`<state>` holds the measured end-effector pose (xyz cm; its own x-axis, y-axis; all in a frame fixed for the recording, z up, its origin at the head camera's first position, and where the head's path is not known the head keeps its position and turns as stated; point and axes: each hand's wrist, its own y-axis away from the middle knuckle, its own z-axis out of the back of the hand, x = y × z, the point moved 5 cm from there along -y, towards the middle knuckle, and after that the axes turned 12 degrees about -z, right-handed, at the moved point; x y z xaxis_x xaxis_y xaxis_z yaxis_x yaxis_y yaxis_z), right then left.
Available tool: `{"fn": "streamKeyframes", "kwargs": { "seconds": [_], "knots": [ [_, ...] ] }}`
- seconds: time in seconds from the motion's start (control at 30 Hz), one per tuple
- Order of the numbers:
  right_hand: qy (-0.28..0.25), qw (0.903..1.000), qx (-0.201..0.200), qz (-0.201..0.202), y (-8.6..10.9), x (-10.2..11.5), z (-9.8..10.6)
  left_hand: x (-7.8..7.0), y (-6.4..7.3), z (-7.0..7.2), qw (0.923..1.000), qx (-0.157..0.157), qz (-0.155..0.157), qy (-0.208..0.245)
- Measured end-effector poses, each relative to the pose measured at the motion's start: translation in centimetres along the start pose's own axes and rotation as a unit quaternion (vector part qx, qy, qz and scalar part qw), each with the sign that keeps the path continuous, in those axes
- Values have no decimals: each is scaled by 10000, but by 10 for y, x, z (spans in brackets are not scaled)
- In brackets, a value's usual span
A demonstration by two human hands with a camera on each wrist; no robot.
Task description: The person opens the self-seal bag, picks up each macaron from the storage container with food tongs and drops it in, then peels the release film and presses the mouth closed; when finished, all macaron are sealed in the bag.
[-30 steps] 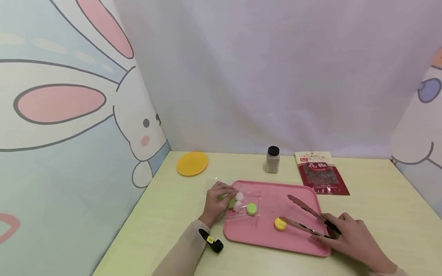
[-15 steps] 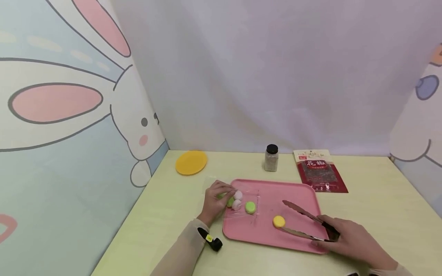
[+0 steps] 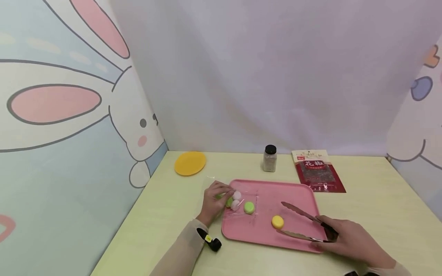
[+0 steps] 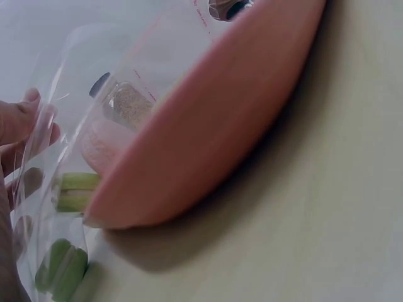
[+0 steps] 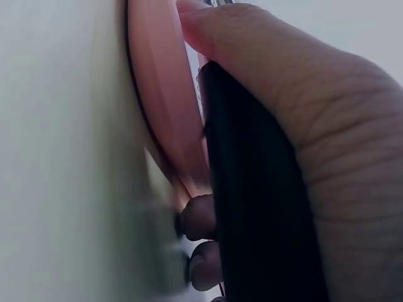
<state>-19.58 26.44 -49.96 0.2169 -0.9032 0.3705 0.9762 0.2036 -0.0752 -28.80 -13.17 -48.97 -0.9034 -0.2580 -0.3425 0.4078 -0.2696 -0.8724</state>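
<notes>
Round yellow macaron (image 3: 277, 222): it's sitting right there on the rectangular pink plastic tray (image 3: 272, 195), lying just beside the lower tip of the long metal tongs with black handles (image 3: 300, 212); whether metal is touching it, I can't tell

Tongs: both arms are spreading wide apart, reaching in over the tray from its right end

Right hand (image 3: 352, 239): it's gripping those black handles, thumb on one side, fingers on the other

Left hand (image 3: 215, 201): over at the far end, it's pinching the clear plastic bag (image 3: 246, 193), which is straddling the tray's left rim

Round green macaron (image 3: 249, 207): it's showing through the plastic, inside or under I can't tell

Small white macarons (image 3: 236, 196): two are huddling beside the left fingertips, with more green ones half hiding behind that hand

Back of the pale yellow table (image 3: 162, 199): a round orange-yellow plate (image 3: 190, 163) is lying left, a clear jar with a black lid (image 3: 269, 161) is standing upright mid-table, and a red-and-white printed packet (image 3: 319, 174) is lying flat to its right
</notes>
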Motion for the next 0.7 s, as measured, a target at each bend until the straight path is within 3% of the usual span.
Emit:
{"fn": "streamKeyframes", "kwargs": {
  "seconds": [0.33, 0.7],
  "knots": [
    [-152, 9997, -146, 125, 4, -1, -5, 3, 7, 2, 9997, 133, 216, -38],
    [-75, 9999, -142, 18, 3, 0, -3, 4, 7, 0, 9997, 135, 210, -36]
  ]
}}
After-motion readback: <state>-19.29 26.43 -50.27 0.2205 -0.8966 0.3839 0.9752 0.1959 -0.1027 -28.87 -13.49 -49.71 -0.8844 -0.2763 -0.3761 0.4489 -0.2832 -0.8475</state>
